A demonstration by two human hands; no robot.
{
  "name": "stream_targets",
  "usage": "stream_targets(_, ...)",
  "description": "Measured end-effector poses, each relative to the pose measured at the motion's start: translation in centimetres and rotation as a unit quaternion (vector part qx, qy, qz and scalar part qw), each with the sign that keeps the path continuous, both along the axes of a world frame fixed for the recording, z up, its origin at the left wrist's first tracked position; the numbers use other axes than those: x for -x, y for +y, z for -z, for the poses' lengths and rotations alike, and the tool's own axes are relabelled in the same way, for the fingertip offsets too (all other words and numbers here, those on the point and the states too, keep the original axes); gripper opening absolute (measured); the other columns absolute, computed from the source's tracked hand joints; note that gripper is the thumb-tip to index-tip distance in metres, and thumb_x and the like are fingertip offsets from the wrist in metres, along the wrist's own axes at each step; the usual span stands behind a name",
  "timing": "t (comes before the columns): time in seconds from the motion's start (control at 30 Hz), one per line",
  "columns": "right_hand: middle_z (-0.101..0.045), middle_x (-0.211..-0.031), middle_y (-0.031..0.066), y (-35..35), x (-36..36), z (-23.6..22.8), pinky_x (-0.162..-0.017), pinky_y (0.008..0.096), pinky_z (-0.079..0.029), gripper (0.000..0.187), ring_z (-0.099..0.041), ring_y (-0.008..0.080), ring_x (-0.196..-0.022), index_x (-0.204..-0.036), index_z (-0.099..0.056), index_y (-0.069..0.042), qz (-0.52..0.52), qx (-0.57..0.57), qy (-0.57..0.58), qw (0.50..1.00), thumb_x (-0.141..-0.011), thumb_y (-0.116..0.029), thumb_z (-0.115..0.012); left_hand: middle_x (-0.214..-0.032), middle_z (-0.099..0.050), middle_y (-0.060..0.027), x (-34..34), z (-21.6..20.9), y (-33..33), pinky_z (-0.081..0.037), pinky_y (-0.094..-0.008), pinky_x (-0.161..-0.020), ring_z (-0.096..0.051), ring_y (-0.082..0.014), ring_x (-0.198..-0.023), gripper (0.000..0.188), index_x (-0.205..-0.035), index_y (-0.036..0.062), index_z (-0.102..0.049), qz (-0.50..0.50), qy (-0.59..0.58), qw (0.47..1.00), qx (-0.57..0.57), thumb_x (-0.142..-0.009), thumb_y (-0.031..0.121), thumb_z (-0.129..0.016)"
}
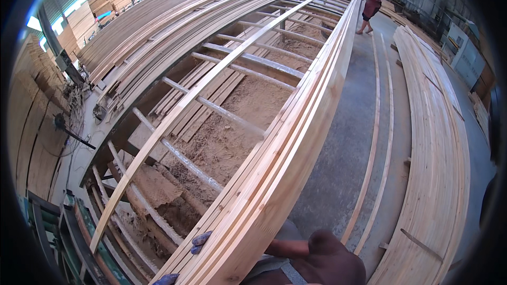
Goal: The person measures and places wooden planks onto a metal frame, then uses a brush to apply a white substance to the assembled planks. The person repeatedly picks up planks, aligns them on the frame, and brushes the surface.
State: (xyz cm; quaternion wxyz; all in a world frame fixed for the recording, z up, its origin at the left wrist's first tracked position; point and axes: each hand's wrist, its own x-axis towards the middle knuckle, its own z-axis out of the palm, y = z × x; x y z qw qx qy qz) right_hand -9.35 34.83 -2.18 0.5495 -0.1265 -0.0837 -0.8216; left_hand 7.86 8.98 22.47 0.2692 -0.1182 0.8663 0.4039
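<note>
A bundle of long, pale wooden boards (pixel 296 179) runs from the lower edge of the view toward the far end of a roller conveyor. Dark blue gloved fingertips of my right hand (pixel 200 241) curl over the bundle's left side, while the palm is hidden by the wood. My right forearm (pixel 289 248) passes behind the boards from the lower right. At the bottom edge, only part of my gloved left hand (pixel 167 279) shows, closed against the near end of the boards. Another person (pixel 373 2) stands at the bundle's far end with a hand on it.
One loose plank (pixel 211 76) lies across the metal rollers (pixel 193 164), with sawdust (pixel 227 121) beneath. Stacked boards (pixel 153 37) line the left side, and another stack (pixel 430 153) the right. Two thin strips (pixel 376 126) lie on the floor. Green metal framework (pixel 68 232) stands lower left.
</note>
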Motion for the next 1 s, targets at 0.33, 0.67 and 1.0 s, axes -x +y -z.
stream_targets(0.33, -0.061, -0.120, 0.0081, -5.8, 3.1, 3.5, -0.096, 0.0353, -0.048, 0.053, -0.058, 0.0207, -0.110, -0.139, -0.046, -0.001, 0.019, -0.092, 0.028, 0.995, -0.096, -0.025, -0.066, -0.142, -0.045, -0.0202, 5.2, 6.6, -11.2, -0.028, -0.0379, -0.114, -0.038, -0.0309, -0.136, 0.070, -0.140, -0.0024, -0.044, 0.000, -0.100, 0.991, -0.091, -0.101, 0.056, -0.043)
stream_targets(0.67, -0.066, -0.111, 0.0089, -12.7, 7.9, 3.9, -0.090, 0.0314, -0.057, 0.049, -0.066, 0.0180, -0.105, -0.132, -0.053, 0.003, 0.161, -0.439, 0.253, 0.847, -0.095, -0.025, -0.069, -0.086, -0.047, -0.0180, 13.3, 16.3, -23.0, -0.041, -0.0421, -0.079, -0.049, -0.0278, -0.084, 0.053, -0.099, -0.0022, -0.056, 0.065, -0.048, 0.997, -0.001, -0.104, 0.047, -0.039)
stream_targets(1.0, -0.066, -0.092, 0.0161, -15.8, 10.7, 3.3, -0.062, 0.0322, -0.064, 0.054, -0.072, 0.0239, -0.085, -0.114, -0.055, 0.015, -0.056, -0.528, 0.070, 0.844, -0.095, -0.034, -0.068, -0.061, -0.057, -0.0208, 19.4, 27.7, -25.3, -0.047, -0.0422, -0.065, -0.051, -0.0139, -0.064, 0.068, -0.083, -0.0068, -0.065, 0.006, -0.033, 0.999, 0.009, -0.103, 0.054, -0.041)
